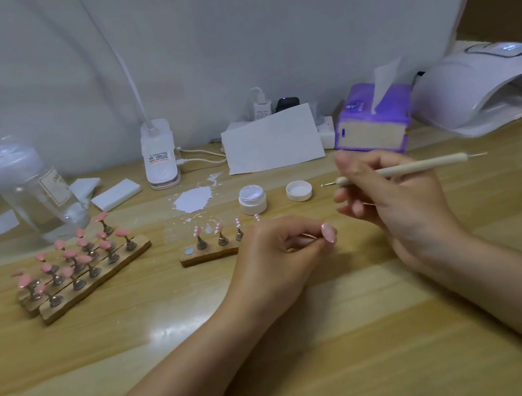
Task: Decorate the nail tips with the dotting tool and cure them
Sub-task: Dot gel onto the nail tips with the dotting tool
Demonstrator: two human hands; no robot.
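Note:
My left hand (278, 246) pinches a small stand with a pink nail tip (329, 234) at its end, low over the table. My right hand (390, 196) holds the cream dotting tool (420, 166) level, its metal points sticking out left and right. A wooden strip (209, 256) just left of my left hand carries pink tips with white dots (218, 229). An open white gel jar (252, 199) and its lid (299, 190) stand behind. A white smear (192, 199) lies on a clear sheet. The white curing lamp (489, 87) sits at the far right.
Wooden strips with several plain pink tips (80, 262) lie at the left, beside a clear bottle (34, 191). A clip lamp base (159, 154), white paper (272, 140), a purple tissue pack (372, 118) and white pads (115, 194) line the back of the wooden table.

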